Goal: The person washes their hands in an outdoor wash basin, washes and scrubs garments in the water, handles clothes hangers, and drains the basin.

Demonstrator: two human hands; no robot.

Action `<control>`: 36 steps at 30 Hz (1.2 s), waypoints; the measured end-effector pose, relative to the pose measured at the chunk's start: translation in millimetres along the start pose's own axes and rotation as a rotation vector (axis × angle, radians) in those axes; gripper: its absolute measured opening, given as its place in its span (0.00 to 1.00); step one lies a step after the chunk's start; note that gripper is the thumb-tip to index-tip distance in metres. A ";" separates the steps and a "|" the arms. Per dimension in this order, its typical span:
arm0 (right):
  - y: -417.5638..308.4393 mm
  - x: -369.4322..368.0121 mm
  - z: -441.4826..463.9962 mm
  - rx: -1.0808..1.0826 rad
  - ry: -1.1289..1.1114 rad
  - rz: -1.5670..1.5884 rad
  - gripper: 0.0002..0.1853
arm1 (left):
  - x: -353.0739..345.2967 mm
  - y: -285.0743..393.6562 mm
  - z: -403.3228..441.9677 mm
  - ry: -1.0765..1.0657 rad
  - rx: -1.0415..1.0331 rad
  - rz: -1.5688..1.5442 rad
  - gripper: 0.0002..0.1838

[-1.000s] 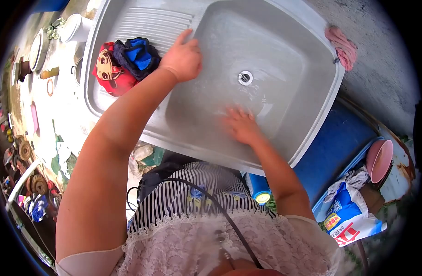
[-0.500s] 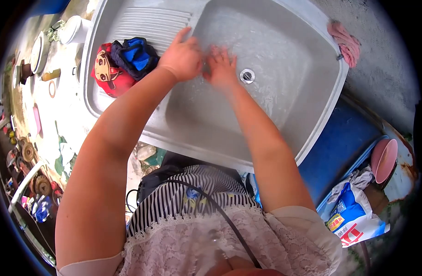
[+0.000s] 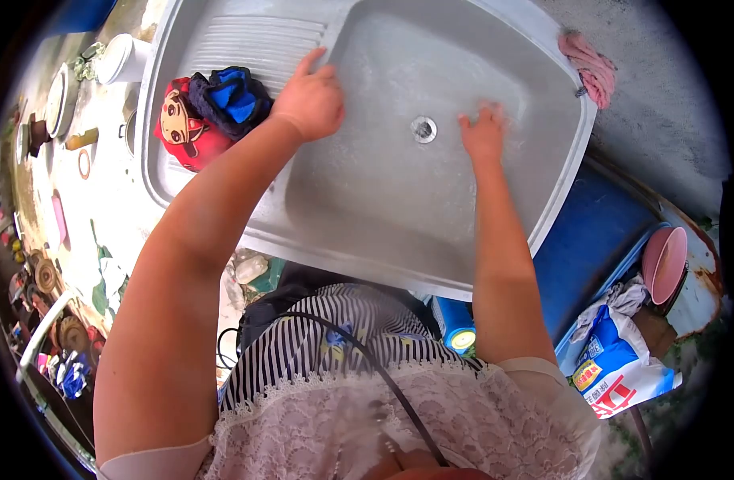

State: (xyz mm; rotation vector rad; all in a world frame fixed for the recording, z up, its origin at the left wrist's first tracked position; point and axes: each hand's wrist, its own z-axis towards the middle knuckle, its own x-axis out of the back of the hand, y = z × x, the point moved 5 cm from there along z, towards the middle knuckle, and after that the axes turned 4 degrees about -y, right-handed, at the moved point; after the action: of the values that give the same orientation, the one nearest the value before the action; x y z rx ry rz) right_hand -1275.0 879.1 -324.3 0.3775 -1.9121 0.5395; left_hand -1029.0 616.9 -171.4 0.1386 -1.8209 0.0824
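Observation:
A grey wash sink [image 3: 367, 232] with a ribbed washboard side lies in front of me. My left hand [image 3: 309, 100] is over the ridge between washboard and basin, one finger stretched out and the others partly bent; I see nothing in it. Beside it, on the washboard, are a dark cloth with a blue inside [image 3: 237, 96] and a red cloth with a cartoon face [image 3: 179, 120]. My right hand [image 3: 485, 134] is low in the basin, fingers spread and slightly blurred, to the right of the drain [image 3: 424, 130]. A little water shows on the basin floor.
A pink rag [image 3: 588, 68] hangs over the sink's right rim. Below right are a blue barrel [image 3: 583, 240], a pink bowl [image 3: 664, 264] and a blue-and-white detergent bag [image 3: 623, 364]. White buckets [image 3: 120, 60] stand on the ground at left.
My right hand has moved right across the basin, from beside my left hand to past the drain. My left hand has barely moved. The water on the basin floor looks lower.

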 end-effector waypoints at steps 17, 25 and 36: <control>-45.3 90.6 -177.3 0.612 -0.254 -0.043 0.10 | 0.1 2.2 -1.0 0.012 -0.010 -0.034 0.14; 35.4 193.8 -161.6 0.824 0.010 -0.114 0.13 | 1.6 3.8 -1.7 -0.017 0.002 -0.010 0.15; 27.3 183.2 -157.7 0.740 0.086 -0.144 0.09 | 4.0 4.5 -1.6 -0.039 0.013 0.023 0.15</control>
State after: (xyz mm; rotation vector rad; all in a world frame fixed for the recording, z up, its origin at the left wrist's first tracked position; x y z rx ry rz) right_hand -1236.4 983.4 -108.0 0.9387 -1.5318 1.1403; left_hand -1029.1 621.4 -167.1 0.1286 -1.8612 0.1083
